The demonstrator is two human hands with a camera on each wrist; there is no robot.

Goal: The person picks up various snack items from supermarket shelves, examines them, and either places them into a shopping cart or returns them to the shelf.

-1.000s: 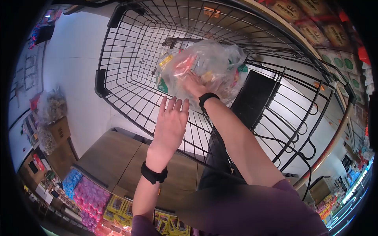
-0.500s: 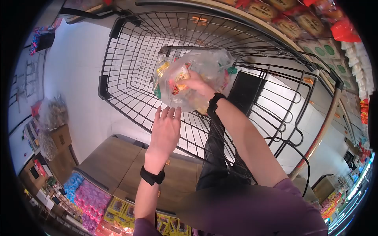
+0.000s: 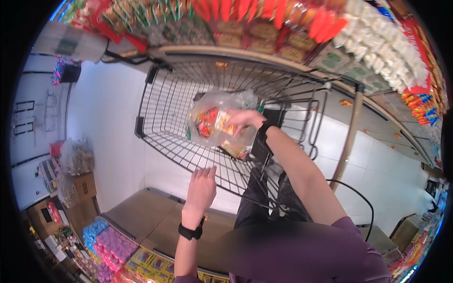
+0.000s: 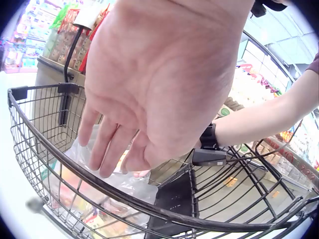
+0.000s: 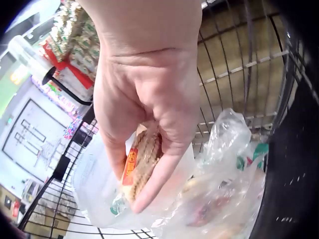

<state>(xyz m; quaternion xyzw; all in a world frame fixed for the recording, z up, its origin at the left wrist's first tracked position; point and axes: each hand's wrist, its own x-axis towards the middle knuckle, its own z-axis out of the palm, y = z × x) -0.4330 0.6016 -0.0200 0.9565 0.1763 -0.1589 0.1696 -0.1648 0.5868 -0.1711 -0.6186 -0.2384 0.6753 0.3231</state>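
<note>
My right hand (image 3: 248,118) pinches a small clear-wrapped snack packet (image 5: 142,167) between thumb and fingers. The packet shows ridged brown contents and an orange-red label. Around and below it lies a thin clear plastic bag (image 5: 92,179) inside the wire shopping cart (image 4: 107,188). More colourful packets (image 3: 205,123) show in the bag, partly veiled by its film. My left hand (image 3: 202,191) hangs over the near side of the cart, palm down, with loosely bent fingers and nothing in them.
A black panel (image 4: 173,199) sits at the handle end of the cart, near the bar (image 3: 348,137). Shelves of packaged snacks (image 3: 255,34) run along the far side. A brown counter (image 3: 137,212) with bagged goods (image 3: 113,245) stands at the near left.
My right hand has come up from inside the bag with the snack packet. My left hand has drawn back from the bag. The head view has shifted, showing more of the far shelves.
</note>
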